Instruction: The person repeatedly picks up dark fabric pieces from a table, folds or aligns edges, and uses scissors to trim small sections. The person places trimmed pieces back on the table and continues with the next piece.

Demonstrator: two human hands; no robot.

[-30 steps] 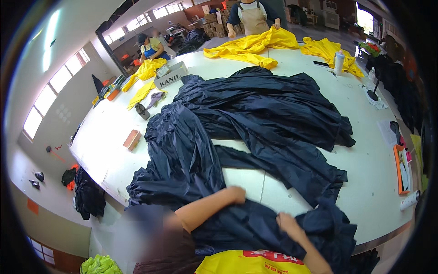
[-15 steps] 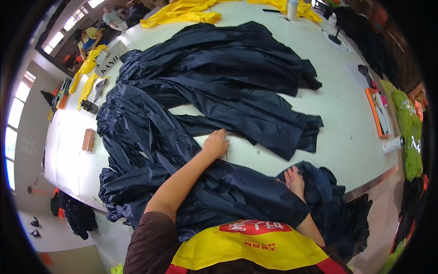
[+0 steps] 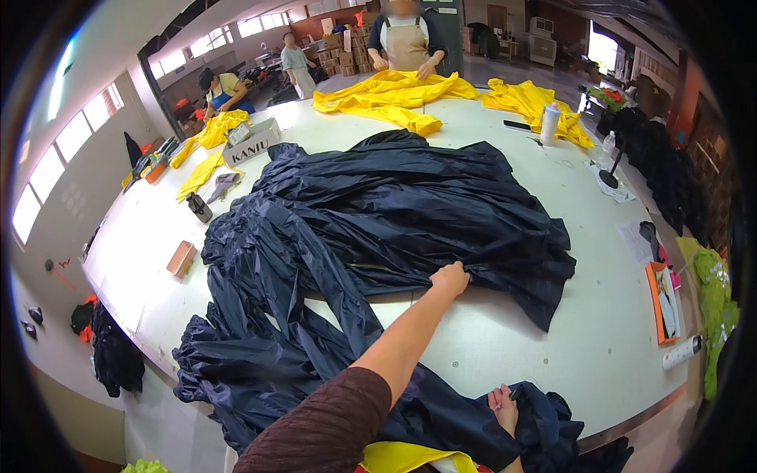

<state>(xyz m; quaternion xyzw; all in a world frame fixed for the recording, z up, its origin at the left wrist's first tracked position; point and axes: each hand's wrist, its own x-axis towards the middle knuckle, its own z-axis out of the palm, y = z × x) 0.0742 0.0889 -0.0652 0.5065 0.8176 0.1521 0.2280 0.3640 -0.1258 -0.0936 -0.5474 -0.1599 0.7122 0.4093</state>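
Note:
Dark navy trousers with gathered elastic waistbands lie heaped on the white table [image 3: 505, 351], their waists toward the left. My left hand [image 3: 451, 278] reaches across them, fingers closed on the near edge of the far pair of trousers [image 3: 386, 205]. Another dark garment [image 3: 260, 378] is spread nearer to me, partly under my left arm. At the near right, my right hand [image 3: 502, 406] has curled fingers beside a bunched piece of dark fabric [image 3: 544, 414]. Something small may be in that hand, but I cannot make it out.
Yellow garments [image 3: 378, 98] lie along the far edge, where a person in an apron [image 3: 406, 47] handles one. A labelled box [image 3: 256, 146], a dark bottle [image 3: 199, 207] and a small brown box [image 3: 181, 258] stand left. An orange tray [image 3: 662, 303] and white bottle [image 3: 682, 352] lie right.
My left hand has moved forward and right and has taken hold of the far trousers, whose legs are drawn together. The view has tilted up. My right hand stays by the bunched fabric.

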